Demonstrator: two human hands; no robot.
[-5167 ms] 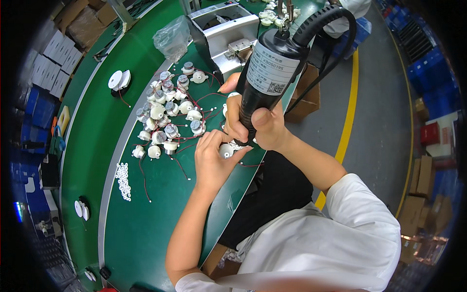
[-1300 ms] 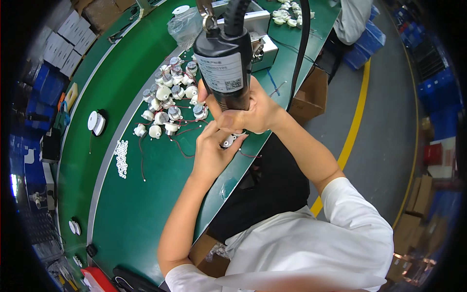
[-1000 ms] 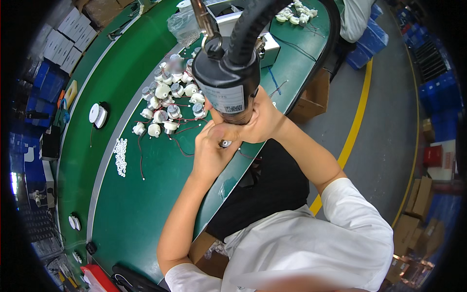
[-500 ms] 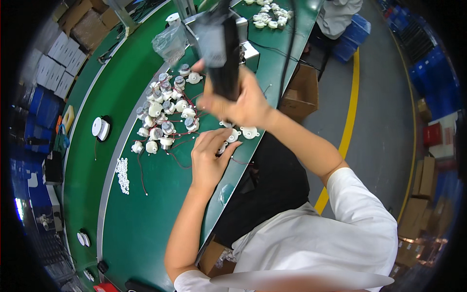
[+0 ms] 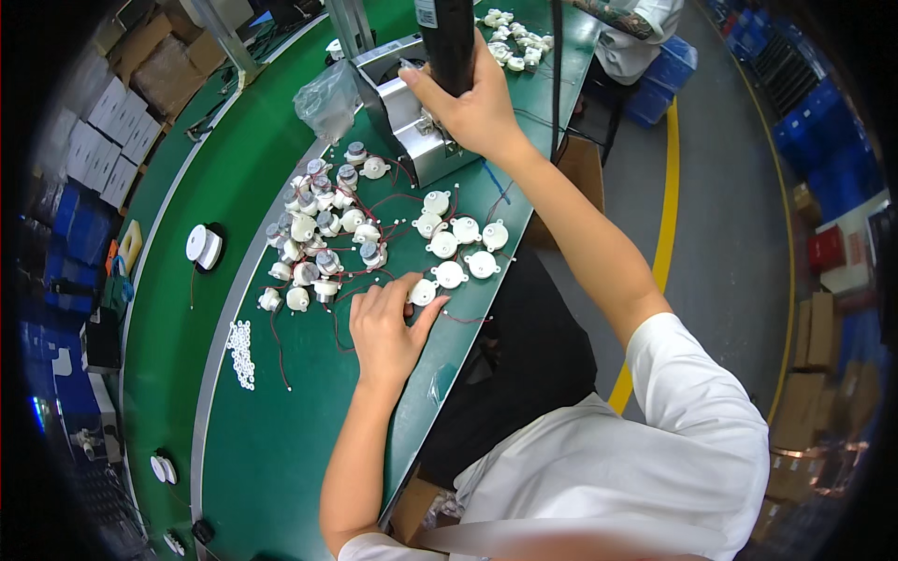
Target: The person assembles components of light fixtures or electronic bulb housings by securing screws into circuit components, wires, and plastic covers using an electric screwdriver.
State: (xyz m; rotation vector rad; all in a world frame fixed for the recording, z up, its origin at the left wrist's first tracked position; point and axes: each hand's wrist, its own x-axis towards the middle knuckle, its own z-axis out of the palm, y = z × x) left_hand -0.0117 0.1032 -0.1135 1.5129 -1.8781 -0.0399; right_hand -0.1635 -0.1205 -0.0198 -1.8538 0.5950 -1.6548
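Observation:
My right hand [image 5: 477, 107] is closed round a black electric screwdriver [image 5: 447, 47], raised at the silver metal box [image 5: 444, 164]. The tool's tip is hidden behind my hand. My left hand [image 5: 385, 323] rests on the green table, its thumb and fingers closed about a white round motor housing [image 5: 424, 293] with small side lugs. Several more such housings, among them a white disc [image 5: 450, 274], lie flat just beyond it. To their left is a loose heap of small motors [image 5: 304, 227] with white housings, grey tops and thin red-and-black wires.
A clear plastic bag [image 5: 327, 101] lies beside the metal box. Small white rings [image 5: 240, 355] form a patch at the left of the table. White round units [image 5: 203, 245] stand on the green belt. More white parts [image 5: 514, 42] lie at the far end, near another person's arm [image 5: 617, 17].
My right hand has carried the screwdriver up and away from the housings to the metal box, uncovering the housings. My left hand has shifted slightly left and nearer.

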